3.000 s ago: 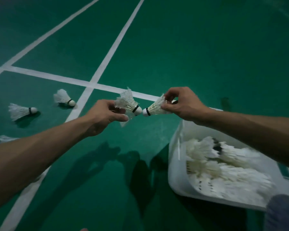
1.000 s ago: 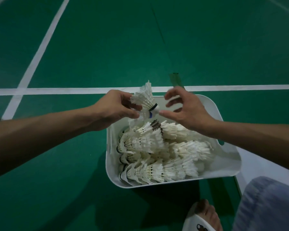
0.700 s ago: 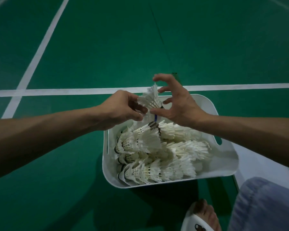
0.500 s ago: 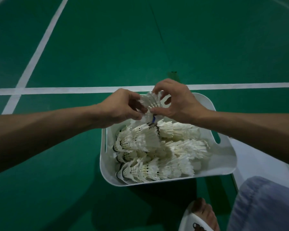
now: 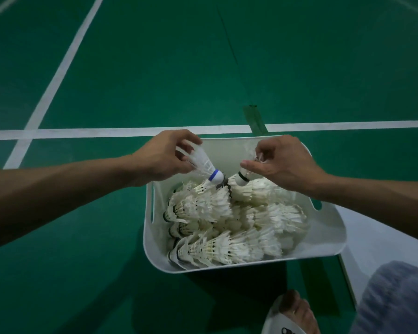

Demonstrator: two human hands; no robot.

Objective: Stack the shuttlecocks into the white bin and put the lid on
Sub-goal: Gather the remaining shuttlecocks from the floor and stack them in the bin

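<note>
The left hand (image 5: 164, 157) pinches the feather skirt of a blue-banded shuttlecock (image 5: 203, 163). The right hand (image 5: 284, 162) pinches a black-banded shuttlecock (image 5: 242, 177), rounded corks nearly meeting over the far end of the smooth white bin (image 5: 328, 227). Nested feathery rows (image 5: 227, 222) lie inside, and the flat lid (image 5: 377, 247) lies beside it.

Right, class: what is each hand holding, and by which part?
The left hand grips a blue-banded shuttlecock by its feather skirt; the right hand pinches a black-banded shuttlecock by its feathers, both corks down over the bin.
</note>
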